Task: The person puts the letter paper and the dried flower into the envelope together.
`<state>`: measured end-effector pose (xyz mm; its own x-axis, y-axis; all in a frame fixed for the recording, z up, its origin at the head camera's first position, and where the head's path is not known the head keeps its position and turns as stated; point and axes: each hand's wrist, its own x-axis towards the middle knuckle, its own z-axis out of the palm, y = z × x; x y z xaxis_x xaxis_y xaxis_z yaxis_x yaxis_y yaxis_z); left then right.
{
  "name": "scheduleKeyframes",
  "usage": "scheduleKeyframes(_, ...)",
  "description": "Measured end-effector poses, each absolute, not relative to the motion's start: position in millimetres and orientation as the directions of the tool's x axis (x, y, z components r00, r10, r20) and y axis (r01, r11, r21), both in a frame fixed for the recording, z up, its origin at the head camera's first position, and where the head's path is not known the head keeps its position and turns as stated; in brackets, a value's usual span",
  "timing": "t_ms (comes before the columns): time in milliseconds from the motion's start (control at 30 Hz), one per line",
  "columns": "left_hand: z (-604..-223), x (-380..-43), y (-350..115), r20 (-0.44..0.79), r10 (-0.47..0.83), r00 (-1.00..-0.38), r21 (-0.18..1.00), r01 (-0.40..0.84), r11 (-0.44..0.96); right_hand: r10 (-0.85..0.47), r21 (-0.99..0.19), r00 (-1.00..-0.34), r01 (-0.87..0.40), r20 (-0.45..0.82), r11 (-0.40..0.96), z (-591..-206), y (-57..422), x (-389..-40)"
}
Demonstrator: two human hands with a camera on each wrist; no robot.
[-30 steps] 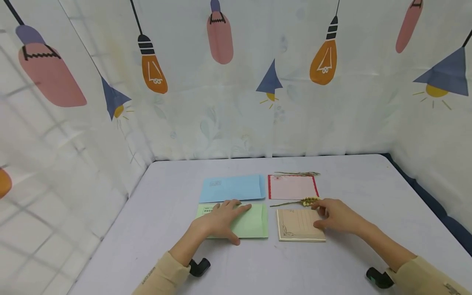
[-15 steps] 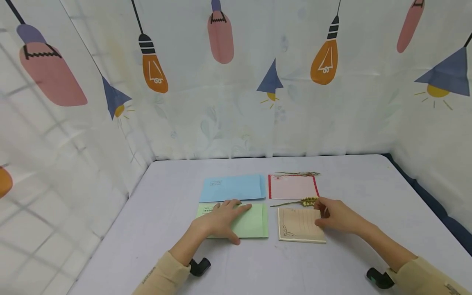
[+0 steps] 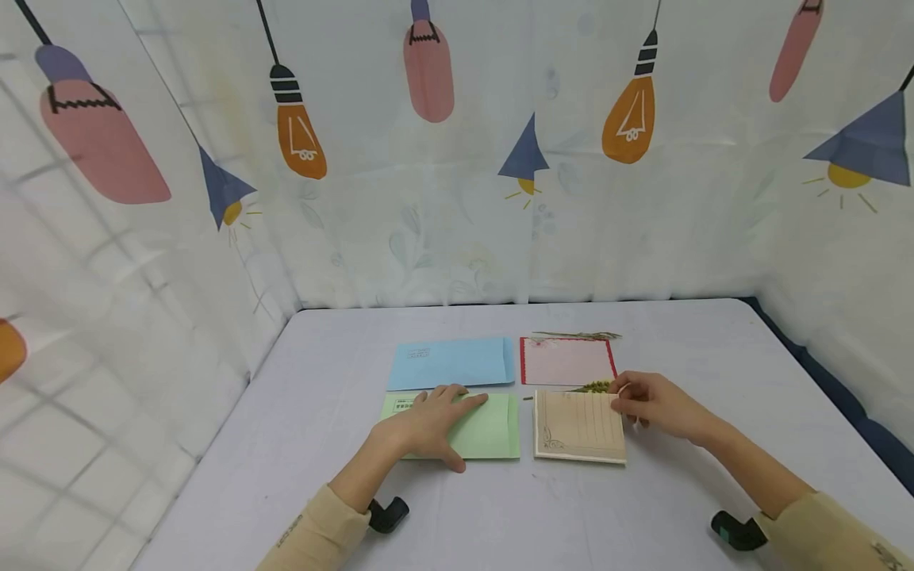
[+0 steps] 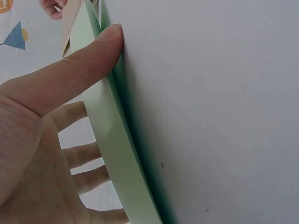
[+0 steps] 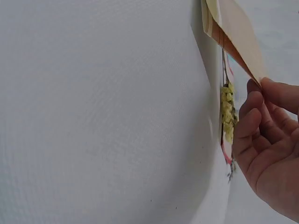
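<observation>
In the head view my right hand (image 3: 660, 404) pinches the upper right corner of a stack of tan lined notepaper (image 3: 578, 428) with corner scrollwork. The right wrist view shows thumb and fingers on that corner, the paper (image 5: 240, 35) tilted up off the table, its layers slightly parted at the edge. My left hand (image 3: 424, 424) rests spread over a light green envelope (image 3: 493, 432), fingers straight. From the left wrist, the thumb lies across the near edge of the green envelope (image 4: 107, 126). Behind the notepaper, a yellow flower sprig (image 3: 594, 387) is partly hidden.
A blue envelope (image 3: 450, 362) lies behind the green one. To its right is a pink card (image 3: 567, 362) with a red border, and a thin dried sprig (image 3: 581, 335) lies along its far edge. A patterned curtain (image 3: 457, 198) hangs behind the white table (image 3: 343, 357).
My right hand has raised the notepaper and shifted it slightly away from me, so it now covers much of the flower sprig. The left hand has stayed on the green envelope.
</observation>
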<state>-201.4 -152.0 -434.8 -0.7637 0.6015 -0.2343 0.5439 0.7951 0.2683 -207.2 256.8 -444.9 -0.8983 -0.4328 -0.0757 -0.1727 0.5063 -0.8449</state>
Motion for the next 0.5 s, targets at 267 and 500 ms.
scheduleKeyframes(267,-434,-202,-151,-0.238,0.596,-0.766,0.27,0.538,0.799,-0.422,-0.896,-0.903,-0.123,-0.077,0.427,-447,252,-212)
scheduleKeyframes(500,-434,-202,-150,-0.244,0.592,-0.768,0.266,0.534,0.803,-0.433,-0.906,-0.897,-0.108,-0.088,0.409,-448,239,-215)
